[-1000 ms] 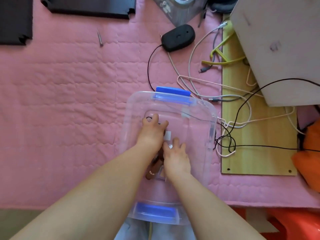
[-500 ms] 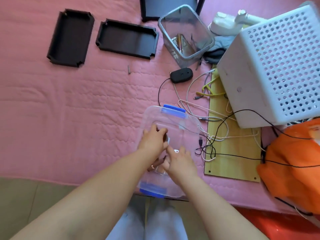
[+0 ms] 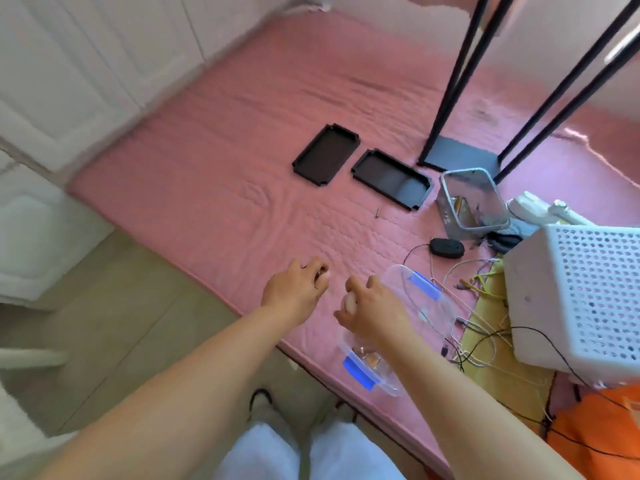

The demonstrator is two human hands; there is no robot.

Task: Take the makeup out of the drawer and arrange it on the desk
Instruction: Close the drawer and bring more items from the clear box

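Observation:
A clear plastic box [image 3: 437, 303] with blue clasps lies on the pink quilted mat [image 3: 242, 188] near its front edge. A few small items [image 3: 371, 359] show through its near end. My left hand [image 3: 294, 289] is lifted left of the box, fingers curled round a small brownish makeup item [image 3: 320, 273]. My right hand [image 3: 375, 308] hovers over the box's left rim and grips a small pale rounded makeup item [image 3: 349, 304]. Both items are mostly hidden by my fingers.
Two black trays [image 3: 325, 155] [image 3: 391, 181] lie farther back on the mat, with a clear bin [image 3: 485, 221] beside them. A black mouse [image 3: 446, 248], tangled cables [image 3: 467, 327] and a white perforated basket [image 3: 588, 306] crowd the right. Black stand legs [image 3: 460, 81] rise behind.
Both hands have come up out of the clear box and moved left, each holding a small item. The view has swung up and left, showing far more of the mat and floor.

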